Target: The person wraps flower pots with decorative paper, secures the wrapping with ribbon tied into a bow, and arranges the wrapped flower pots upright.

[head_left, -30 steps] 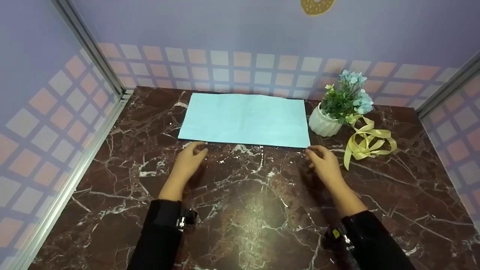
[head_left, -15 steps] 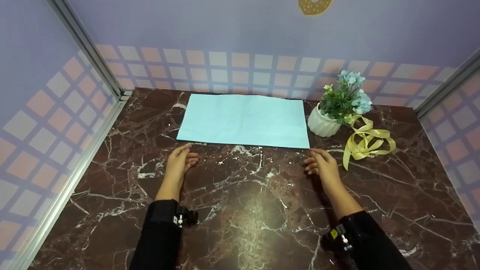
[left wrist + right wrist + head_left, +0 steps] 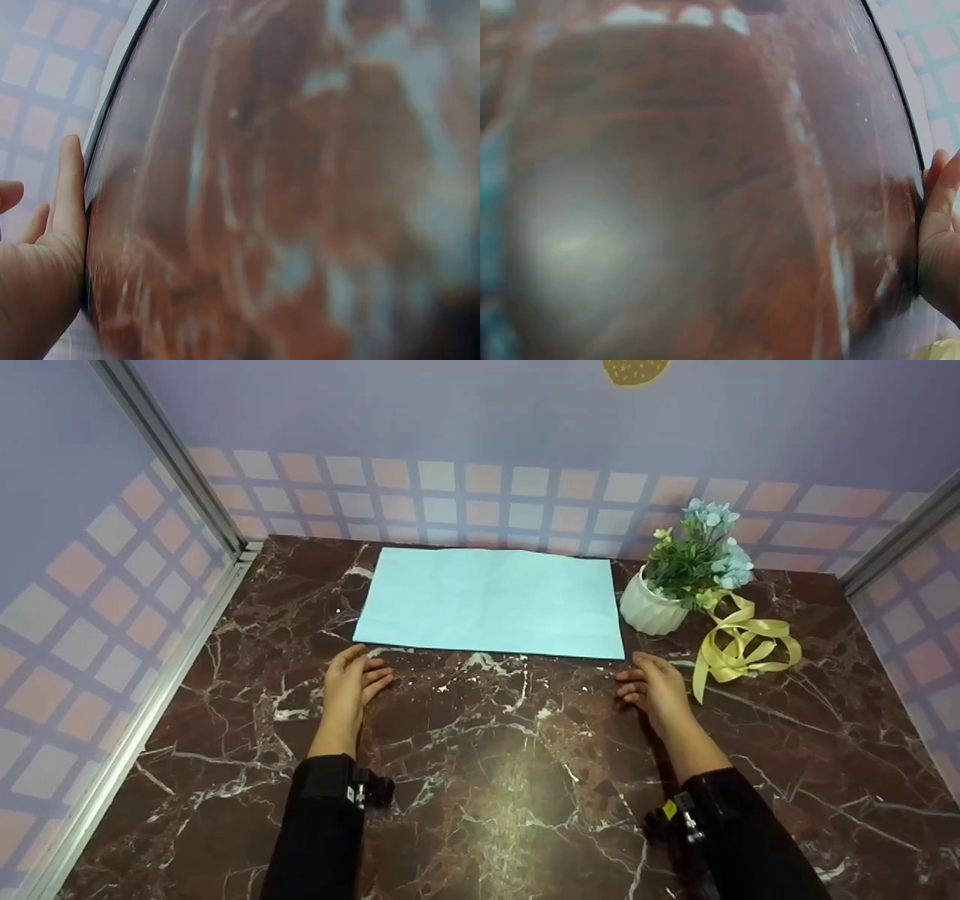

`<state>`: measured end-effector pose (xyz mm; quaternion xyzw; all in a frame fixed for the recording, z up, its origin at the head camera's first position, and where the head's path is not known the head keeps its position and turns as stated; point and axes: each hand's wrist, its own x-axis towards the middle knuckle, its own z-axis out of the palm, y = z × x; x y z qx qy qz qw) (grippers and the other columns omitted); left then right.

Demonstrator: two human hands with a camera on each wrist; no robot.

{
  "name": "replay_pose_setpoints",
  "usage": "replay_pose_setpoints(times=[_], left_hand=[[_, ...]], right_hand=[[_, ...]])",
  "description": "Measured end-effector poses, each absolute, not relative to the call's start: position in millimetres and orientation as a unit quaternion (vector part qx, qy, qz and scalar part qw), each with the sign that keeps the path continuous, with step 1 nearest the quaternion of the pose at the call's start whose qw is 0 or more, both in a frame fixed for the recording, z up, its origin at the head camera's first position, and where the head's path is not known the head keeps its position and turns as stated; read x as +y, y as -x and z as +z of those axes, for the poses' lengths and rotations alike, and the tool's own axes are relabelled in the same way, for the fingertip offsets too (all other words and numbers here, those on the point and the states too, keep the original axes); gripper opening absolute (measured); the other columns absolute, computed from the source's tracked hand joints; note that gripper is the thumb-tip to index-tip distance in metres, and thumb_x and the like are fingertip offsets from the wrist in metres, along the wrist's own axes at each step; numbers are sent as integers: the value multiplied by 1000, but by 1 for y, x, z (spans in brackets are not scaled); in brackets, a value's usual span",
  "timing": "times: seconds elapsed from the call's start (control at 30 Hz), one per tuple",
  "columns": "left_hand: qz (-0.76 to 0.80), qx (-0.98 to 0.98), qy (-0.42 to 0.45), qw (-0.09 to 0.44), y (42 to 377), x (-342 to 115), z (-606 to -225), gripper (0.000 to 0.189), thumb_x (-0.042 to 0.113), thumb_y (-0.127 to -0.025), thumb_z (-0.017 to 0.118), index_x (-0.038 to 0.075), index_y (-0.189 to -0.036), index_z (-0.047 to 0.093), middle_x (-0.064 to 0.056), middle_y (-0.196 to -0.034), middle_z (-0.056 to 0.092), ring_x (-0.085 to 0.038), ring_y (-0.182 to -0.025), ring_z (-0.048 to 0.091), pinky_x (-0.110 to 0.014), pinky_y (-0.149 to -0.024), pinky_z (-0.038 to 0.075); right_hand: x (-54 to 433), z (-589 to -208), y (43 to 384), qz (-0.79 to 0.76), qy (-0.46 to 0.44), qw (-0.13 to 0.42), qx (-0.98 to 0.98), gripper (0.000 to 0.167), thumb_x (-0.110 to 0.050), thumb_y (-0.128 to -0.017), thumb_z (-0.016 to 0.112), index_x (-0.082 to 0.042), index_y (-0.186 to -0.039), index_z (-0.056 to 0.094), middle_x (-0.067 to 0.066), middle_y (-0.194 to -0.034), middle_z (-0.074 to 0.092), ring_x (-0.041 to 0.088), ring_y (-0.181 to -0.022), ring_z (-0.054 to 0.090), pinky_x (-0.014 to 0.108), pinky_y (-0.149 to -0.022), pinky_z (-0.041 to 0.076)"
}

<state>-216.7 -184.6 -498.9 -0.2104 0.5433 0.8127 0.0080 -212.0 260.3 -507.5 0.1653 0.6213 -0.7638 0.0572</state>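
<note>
A pale blue rectangular sheet, paper or thin card by its look, lies flat near the back wall with a faint crease down its middle. Just off its front left corner is my left hand, fingers relaxed and slightly spread, nothing in them. My right hand lies by the front right corner, its fingers loosely bent and holding nothing. In the left wrist view the left hand shows at the left edge, low on the table. The right wrist view catches only part of the right hand.
A white ribbed pot with blue artificial-looking flowers stands right of the sheet. Before it lies a loose tangle of yellow ribbon. The dark marbled table meets a tiled-pattern wall behind and panels at both sides.
My left hand has drawn away from the sheet's front edge and moved left, its fingers loosening. The right hand has come off the corner and shifted slightly right. The sheet stays in place.
</note>
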Motion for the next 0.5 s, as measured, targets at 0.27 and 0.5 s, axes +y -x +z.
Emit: replay_pose_setpoints(times=[0.27, 0.5], left_hand=[[814, 533, 232, 8, 222, -186, -480, 57, 6, -103, 42, 11, -155, 19, -21, -113, 49, -31, -94, 64, -40, -94, 51], [828, 507, 236, 36, 229, -189, -480, 61, 7, -104, 40, 14, -157, 10, -22, -117, 46, -34, -106, 60, -39, -98, 47]], right_hand=[[256, -504, 225, -756, -182, 69, 625, 55, -19, -103, 49, 5, -147, 28, 9, -76, 65, 15, -57, 63, 21, -54, 54], [259, -502, 232, -742, -193, 84, 637, 56, -18, -103, 49, 5, -149, 26, 9, -75, 66, 16, -60, 66, 22, -58, 55]])
